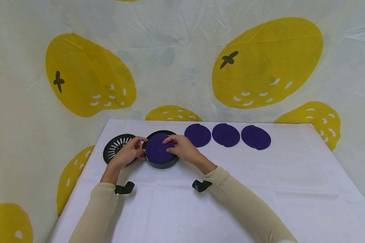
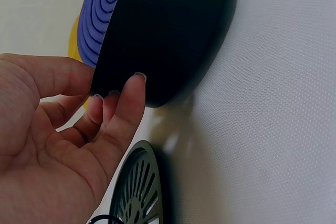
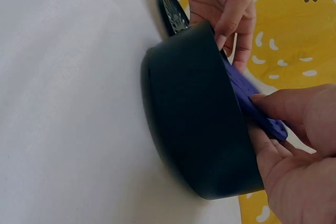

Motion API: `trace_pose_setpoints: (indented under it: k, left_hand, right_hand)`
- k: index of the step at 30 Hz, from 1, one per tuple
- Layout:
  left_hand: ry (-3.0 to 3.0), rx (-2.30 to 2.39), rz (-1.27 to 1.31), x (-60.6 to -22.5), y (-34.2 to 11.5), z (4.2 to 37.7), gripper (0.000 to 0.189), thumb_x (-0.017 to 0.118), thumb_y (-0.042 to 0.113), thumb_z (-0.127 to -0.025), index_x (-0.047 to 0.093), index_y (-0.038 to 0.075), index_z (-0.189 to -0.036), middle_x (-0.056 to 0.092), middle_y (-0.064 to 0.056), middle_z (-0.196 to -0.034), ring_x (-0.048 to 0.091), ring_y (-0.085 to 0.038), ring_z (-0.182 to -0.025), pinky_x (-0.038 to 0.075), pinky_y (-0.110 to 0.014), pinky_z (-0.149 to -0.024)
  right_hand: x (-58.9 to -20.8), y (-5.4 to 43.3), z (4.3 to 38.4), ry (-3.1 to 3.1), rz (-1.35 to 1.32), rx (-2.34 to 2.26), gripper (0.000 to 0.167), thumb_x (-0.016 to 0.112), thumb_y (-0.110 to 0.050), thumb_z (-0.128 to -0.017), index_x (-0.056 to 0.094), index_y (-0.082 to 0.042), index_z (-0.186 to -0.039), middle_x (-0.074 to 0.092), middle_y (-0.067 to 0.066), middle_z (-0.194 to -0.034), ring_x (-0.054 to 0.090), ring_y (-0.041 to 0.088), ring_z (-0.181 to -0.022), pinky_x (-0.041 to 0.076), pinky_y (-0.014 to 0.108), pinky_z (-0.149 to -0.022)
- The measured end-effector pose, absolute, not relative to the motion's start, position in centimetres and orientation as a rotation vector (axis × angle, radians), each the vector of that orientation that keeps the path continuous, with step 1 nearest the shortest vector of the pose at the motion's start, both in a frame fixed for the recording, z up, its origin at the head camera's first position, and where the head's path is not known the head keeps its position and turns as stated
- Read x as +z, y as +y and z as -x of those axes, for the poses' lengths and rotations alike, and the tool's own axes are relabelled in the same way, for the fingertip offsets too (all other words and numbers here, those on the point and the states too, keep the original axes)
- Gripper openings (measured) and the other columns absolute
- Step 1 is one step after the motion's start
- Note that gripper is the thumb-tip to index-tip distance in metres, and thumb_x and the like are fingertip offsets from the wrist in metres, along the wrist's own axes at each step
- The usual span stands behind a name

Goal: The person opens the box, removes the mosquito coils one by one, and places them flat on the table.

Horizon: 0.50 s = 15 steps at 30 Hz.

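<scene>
My right hand (image 1: 185, 148) pinches a purple spiral mosquito coil (image 1: 159, 149) between thumb and fingers at its right side. The coil lies tilted over the mouth of a round dark tin (image 1: 162, 166), partly within its rim in the right wrist view. At the tin's left side, my left hand (image 1: 128, 152) holds the wall, its thumb outside and a finger at the rim in the left wrist view. Left of the tin lies a round black slotted lid (image 1: 105, 152), partly hidden behind the left hand. The tin's inside is mostly covered by the coil.
Three more purple coils, a near one (image 1: 197, 135), a middle one (image 1: 226, 135) and a far right one (image 1: 256, 137), lie in a row right of the tin. A white cloth covers the table (image 1: 176, 209). Behind it hangs a curtain (image 1: 176, 67) with yellow fruit prints.
</scene>
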<state>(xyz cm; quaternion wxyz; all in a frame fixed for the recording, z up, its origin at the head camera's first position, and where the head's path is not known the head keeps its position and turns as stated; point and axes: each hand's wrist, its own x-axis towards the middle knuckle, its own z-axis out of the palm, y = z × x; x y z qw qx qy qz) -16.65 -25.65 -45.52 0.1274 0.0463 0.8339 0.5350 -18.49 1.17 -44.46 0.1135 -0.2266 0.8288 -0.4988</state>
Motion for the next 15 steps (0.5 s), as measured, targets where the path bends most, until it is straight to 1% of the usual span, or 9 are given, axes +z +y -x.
trace_pose_setpoints:
  k: [4, 6, 8, 11, 13, 15]
  left_hand:
    - [2.426, 1.548, -0.112, -45.51, -25.55, 16.62, 0.044, 0.062, -0.003, -0.094, 0.052, 0.003, -0.137, 0.045, -0.01, -0.09, 0.062, -0.029, -0.085, 0.062, -0.042, -0.077]
    - [2.429, 1.548, -0.106, -45.51, -25.51, 16.6, 0.043, 0.062, -0.003, -0.094, 0.053, 0.004, -0.136, 0.045, -0.01, -0.09, 0.062, -0.029, -0.084, 0.062, -0.042, -0.077]
    - [2.434, 1.543, -0.119, -45.57, -25.55, 16.62, 0.044, 0.062, -0.002, -0.094, 0.053, 0.004, -0.137, 0.045, -0.01, -0.089, 0.062, -0.029, -0.084, 0.062, -0.042, -0.077]
    - [2.44, 1.543, -0.13, -45.68, -25.61, 16.68, 0.044, 0.063, -0.002, -0.094, 0.053, 0.003, -0.137, 0.045, -0.01, -0.089, 0.062, -0.029, -0.084, 0.061, -0.042, -0.076]
    - [2.443, 1.543, -0.131, -45.73, -25.62, 16.72, 0.044, 0.063, -0.002, -0.094, 0.053, 0.003, -0.137, 0.045, -0.01, -0.088, 0.061, -0.029, -0.084, 0.061, -0.041, -0.075]
    - [2.444, 1.546, -0.133, -45.75, -25.6, 16.75, 0.044, 0.062, -0.003, -0.094, 0.053, 0.003, -0.137, 0.045, -0.01, -0.088, 0.061, -0.029, -0.083, 0.061, -0.039, -0.074]
  right_hand:
    - [-44.56, 1.27, 18.27, 2.448, 0.621, -1.466, 0.027, 0.08, -0.008, -0.087, 0.073, -0.014, -0.112, 0.064, 0.004, -0.121, 0.046, 0.009, -0.075, 0.041, 0.021, -0.065]
    - [-44.62, 1.33, 18.18, 2.447, 0.606, -1.473, 0.027, 0.08, -0.007, -0.086, 0.073, -0.013, -0.111, 0.065, 0.005, -0.127, 0.053, 0.008, -0.082, 0.046, 0.02, -0.07]
    - [-44.65, 1.41, 18.09, 2.428, 0.588, -1.497, 0.026, 0.08, -0.006, -0.086, 0.073, -0.012, -0.111, 0.065, 0.007, -0.128, 0.058, 0.008, -0.086, 0.051, 0.019, -0.073]
    - [-44.68, 1.52, 17.99, 2.414, 0.559, -1.528, 0.025, 0.079, -0.005, -0.087, 0.073, -0.011, -0.11, 0.066, 0.008, -0.126, 0.061, 0.008, -0.086, 0.053, 0.019, -0.072]
    - [-44.72, 1.62, 17.97, 2.422, 0.555, -1.539, 0.024, 0.079, -0.005, -0.087, 0.073, -0.011, -0.11, 0.066, 0.006, -0.119, 0.056, 0.007, -0.077, 0.048, 0.018, -0.065]
    - [-44.73, 1.72, 17.99, 2.442, 0.564, -1.544, 0.025, 0.078, -0.005, -0.087, 0.073, -0.012, -0.11, 0.066, 0.003, -0.11, 0.047, 0.007, -0.068, 0.04, 0.019, -0.059]
